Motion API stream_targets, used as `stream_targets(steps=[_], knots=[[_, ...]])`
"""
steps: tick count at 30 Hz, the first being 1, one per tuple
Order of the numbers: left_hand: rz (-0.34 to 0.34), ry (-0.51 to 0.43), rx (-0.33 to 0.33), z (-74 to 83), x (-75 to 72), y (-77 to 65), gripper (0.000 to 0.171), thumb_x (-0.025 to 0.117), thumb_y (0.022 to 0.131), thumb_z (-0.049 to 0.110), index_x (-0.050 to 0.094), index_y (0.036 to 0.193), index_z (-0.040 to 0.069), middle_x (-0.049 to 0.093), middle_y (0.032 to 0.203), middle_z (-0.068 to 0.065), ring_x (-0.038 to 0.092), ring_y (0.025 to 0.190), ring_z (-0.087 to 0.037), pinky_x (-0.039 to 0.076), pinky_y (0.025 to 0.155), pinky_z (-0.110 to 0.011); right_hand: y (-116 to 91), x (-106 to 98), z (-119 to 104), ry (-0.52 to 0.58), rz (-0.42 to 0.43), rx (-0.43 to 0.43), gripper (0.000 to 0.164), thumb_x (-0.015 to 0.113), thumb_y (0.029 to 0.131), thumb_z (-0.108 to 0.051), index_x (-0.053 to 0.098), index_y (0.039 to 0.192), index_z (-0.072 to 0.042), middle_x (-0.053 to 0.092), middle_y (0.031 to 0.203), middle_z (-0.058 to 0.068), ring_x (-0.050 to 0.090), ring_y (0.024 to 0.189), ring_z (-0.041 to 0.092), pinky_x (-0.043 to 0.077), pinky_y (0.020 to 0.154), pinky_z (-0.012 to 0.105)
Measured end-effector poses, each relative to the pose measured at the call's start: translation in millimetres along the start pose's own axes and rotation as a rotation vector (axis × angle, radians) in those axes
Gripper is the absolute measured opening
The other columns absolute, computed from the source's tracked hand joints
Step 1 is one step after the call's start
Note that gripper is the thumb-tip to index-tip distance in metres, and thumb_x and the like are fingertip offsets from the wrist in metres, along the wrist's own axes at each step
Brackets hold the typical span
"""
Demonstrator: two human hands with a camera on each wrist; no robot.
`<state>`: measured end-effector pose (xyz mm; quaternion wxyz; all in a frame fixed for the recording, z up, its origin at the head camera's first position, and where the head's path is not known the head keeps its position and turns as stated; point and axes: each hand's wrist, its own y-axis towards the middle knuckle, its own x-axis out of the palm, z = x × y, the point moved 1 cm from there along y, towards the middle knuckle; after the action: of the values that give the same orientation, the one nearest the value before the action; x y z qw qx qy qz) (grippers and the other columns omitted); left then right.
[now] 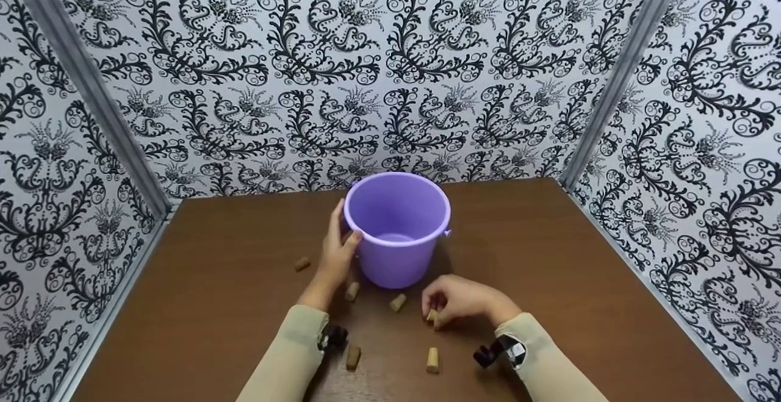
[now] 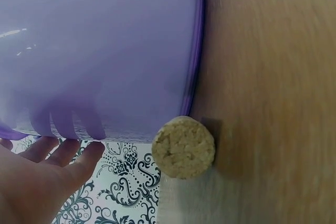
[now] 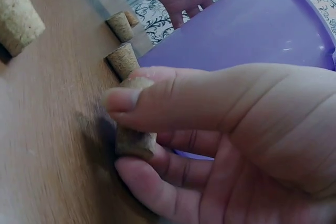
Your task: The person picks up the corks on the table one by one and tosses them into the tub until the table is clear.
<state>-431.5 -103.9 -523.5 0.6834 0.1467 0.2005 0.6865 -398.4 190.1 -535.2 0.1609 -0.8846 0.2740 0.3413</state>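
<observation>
A purple bucket stands upright on the brown table, nothing showing inside it. My left hand holds its left side, the thumb at the near rim and the fingers along the wall. Just in front of the bucket, my right hand pinches a cork between thumb and fingers, low over the tabletop. One loose cork lies beside my left wrist, and another cork lies between my hands. Close to the bucket's base, the left wrist view shows the round end of a cork.
Farther left on the table lies a cork. Nearer my body are a darker cork and a lighter cork, between my forearms. Black-and-white patterned walls enclose the back and both sides.
</observation>
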Motion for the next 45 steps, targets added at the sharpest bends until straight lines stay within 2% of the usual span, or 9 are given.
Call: stream_targets(steps=[4,8,13,18,21,28,37,41,45], knots=[[0.007,-0.001,-0.001,-1.1,-1.5,1.5,0.081,0.063,0.101,0.020,0.021,0.170,0.011,0.038,0.170,-0.022,0.042,0.155,-0.040,0.040,0.125,-0.053,1.4,-3.9,-10.9,0.088,-0.019,-0.053,0.021,0.082,0.079,0.004,0.077,0.096,-0.008,0.073,0.085,0.011,0.060,0.072,0.003,0.050,0.065,0.015],[0.014,0.006,-0.002,-3.0,-2.2,1.9,0.080,0.063,0.102,0.019,0.022,0.170,0.012,0.038,0.170,-0.022,0.042,0.155,-0.040,0.040,0.126,-0.053,0.3,-10.1,-26.0,0.172,-0.021,-0.158,0.021,0.082,0.081,0.004,0.075,0.100,-0.002,0.072,0.091,0.023,0.064,0.077,0.012,0.056,0.069,0.020],[0.011,0.014,-0.017,-6.8,-3.2,-2.8,0.079,0.062,0.102,0.017,0.022,0.170,0.012,0.041,0.167,-0.024,0.043,0.153,-0.042,0.039,0.126,-0.054,-5.3,-20.7,-44.4,0.216,0.059,-0.276,0.020,0.084,0.084,-0.001,0.074,0.102,0.000,0.069,0.096,0.025,0.066,0.086,0.008,0.062,0.078,0.027],[0.026,0.023,-0.033,-7.5,-4.9,-5.6,0.078,0.061,0.102,0.016,0.023,0.170,0.015,0.042,0.167,-0.022,0.044,0.153,-0.040,0.037,0.127,-0.055,-10.2,-38.7,-61.3,0.294,0.193,-0.321,0.018,0.083,0.086,-0.001,0.073,0.101,0.003,0.068,0.096,0.027,0.068,0.087,0.006,0.062,0.078,0.024],[0.019,0.029,-0.034,-6.5,-4.5,-4.6,0.078,0.061,0.103,0.016,0.023,0.170,0.017,0.043,0.167,-0.021,0.044,0.153,-0.040,0.039,0.126,-0.055,-11.6,-50.0,-67.0,0.325,0.263,-0.340,0.018,0.081,0.085,0.003,0.072,0.100,0.005,0.069,0.097,0.021,0.067,0.084,0.008,0.061,0.075,0.023],[0.018,0.025,-0.029,-8.0,-3.2,-5.3,0.079,0.062,0.102,0.021,0.023,0.170,0.017,0.041,0.168,-0.021,0.044,0.154,-0.040,0.039,0.126,-0.056,-5.4,-61.5,-78.0,0.389,0.337,-0.326,0.021,0.077,0.083,0.015,0.069,0.102,0.012,0.072,0.096,-0.006,0.069,0.081,0.005,0.061,0.073,0.020],[0.008,0.009,-0.026,-6.0,3.7,-3.0,0.076,0.061,0.103,0.014,0.024,0.169,0.008,0.041,0.168,-0.022,0.043,0.154,-0.040,0.037,0.127,-0.053,-1.4,-69.8,-88.2,0.460,0.398,-0.392,0.023,0.078,0.082,0.012,0.066,0.102,0.016,0.071,0.096,-0.003,0.067,0.082,0.008,0.059,0.071,0.020],[0.016,0.020,-0.015,-5.8,3.9,-0.9,0.076,0.062,0.102,0.017,0.025,0.169,0.009,0.043,0.166,-0.022,0.045,0.152,-0.041,0.039,0.126,-0.054,5.0,-79.6,-93.8,0.450,0.519,-0.343,0.025,0.077,0.082,0.012,0.065,0.103,0.018,0.073,0.096,-0.003,0.069,0.084,0.009,0.061,0.073,0.022],[0.012,-0.012,-0.005,-6.2,5.5,0.0,0.078,0.062,0.100,0.020,0.027,0.168,0.009,0.046,0.164,-0.024,0.047,0.150,-0.043,0.041,0.124,-0.056,13.9,-91.8,-100.7,0.399,0.716,-0.239,0.025,0.079,0.081,0.011,0.069,0.104,0.014,0.074,0.095,-0.002,0.070,0.084,0.012,0.063,0.075,0.023]])
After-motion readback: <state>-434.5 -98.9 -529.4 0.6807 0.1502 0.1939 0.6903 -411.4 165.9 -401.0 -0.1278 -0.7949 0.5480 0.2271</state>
